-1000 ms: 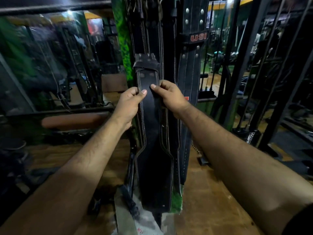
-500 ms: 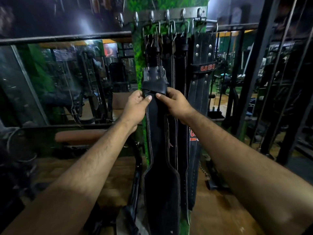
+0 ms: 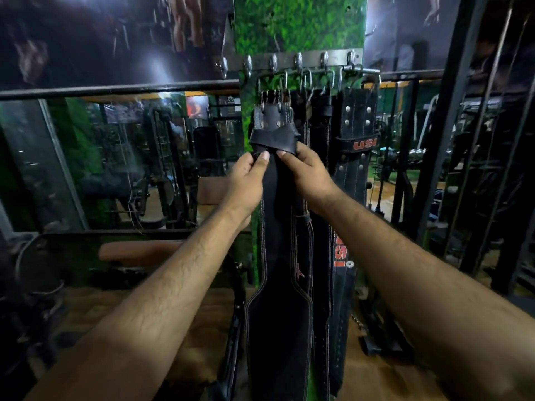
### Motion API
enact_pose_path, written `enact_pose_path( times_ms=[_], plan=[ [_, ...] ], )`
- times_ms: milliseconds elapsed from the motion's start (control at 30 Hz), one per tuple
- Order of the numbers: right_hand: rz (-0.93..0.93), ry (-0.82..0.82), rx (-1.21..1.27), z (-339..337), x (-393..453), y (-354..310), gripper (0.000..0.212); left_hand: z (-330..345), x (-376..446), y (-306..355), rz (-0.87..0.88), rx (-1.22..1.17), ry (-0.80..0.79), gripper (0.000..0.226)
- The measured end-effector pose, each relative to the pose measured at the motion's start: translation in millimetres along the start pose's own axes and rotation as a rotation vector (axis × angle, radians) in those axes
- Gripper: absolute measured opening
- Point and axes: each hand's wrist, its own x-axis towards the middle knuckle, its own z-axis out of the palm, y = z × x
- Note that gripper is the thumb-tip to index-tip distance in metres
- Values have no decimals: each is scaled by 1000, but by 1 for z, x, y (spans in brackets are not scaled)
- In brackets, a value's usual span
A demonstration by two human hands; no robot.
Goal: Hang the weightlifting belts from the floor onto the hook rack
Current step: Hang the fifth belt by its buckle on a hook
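Both hands have climbed with the black belt (image 3: 278, 285) since 1 second ago: then they pinched it well below the rack, with the hooks out of view, and now they hold it just under its loop, with the hook rack (image 3: 301, 60) fully in sight above. The left hand (image 3: 246, 180) pinches the belt's left edge, thumb on the front face and fingers curled behind. The right hand (image 3: 307, 175) grips the right edge the same way, its thumb touching the lower lip of the leather loop (image 3: 273, 140). The 2 thumbs sit close together, almost meeting on the strap.

This belt hangs straight down in front of the green turf pillar (image 3: 298, 24), narrow at the hands and flaring wide lower down. Its riveted top end with the buckle reaches up near the wire hooks at the rack's left side; whether the buckle is actually on a hook I cannot tell.

Just to its right hang more dark belts, partly hidden behind it. Furthest right is a wider studded belt (image 3: 357, 117) with a band lettered USI in red, hanging from the rack's bar. Left of the pillar a brown padded bench (image 3: 139, 251) stands before a mirrored wall, and black steel frames rise at the right.
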Motion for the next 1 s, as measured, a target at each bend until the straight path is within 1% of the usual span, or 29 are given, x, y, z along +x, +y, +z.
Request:
enact_pose_path(
  times_ms=[67, 167, 233, 300, 367, 433, 500, 533, 600, 633, 800, 900, 933, 1000],
  plan=[
    [-19, 41, 29, 5, 15, -10, 19, 6, 2, 2, 53, -1, 20, 28],
    [-51, 160, 79, 11, 30, -19, 19, 13, 3, -7, 136, 116, 48, 25],
    [-61, 251, 123, 10, 37, -19, 17, 16, -2, -22, 97, 109, 4, 19],
    [-61, 317, 154, 5, 41, -18, 11, 15, -16, -45, 10, 106, -62, 9],
    [-48, 361, 192, -1, 45, -14, 13, 8, -37, -70, -61, 158, -114, 7],
    [-15, 379, 225, -4, 44, -7, 12, -2, -49, -89, -113, 207, -172, 16],
    [7, 387, 225, -6, 40, 3, 13, -11, -52, -99, -178, 228, -227, 42],
    [11, 396, 229, -6, 38, 6, 14, -15, -54, -101, -204, 207, -263, 44],
    [22, 427, 242, -9, 35, 12, 15, -20, -54, -105, -233, 186, -303, 30],
    [30, 444, 245, -10, 35, 13, 15, -21, -54, -107, -242, 198, -321, 27],
    [67, 472, 259, -17, 32, 26, 12, -27, -63, -120, -288, 231, -382, 28],
    [77, 454, 289, -20, 26, 32, 12, -32, -65, -131, -396, 244, -470, 33],
    [80, 440, 315, -21, 25, 32, 12, -30, -61, -125, -436, 215, -463, 39],
    [92, 408, 351, -22, 27, 33, 13, -22, -44, -106, -484, 129, -414, 70]
  ],
)
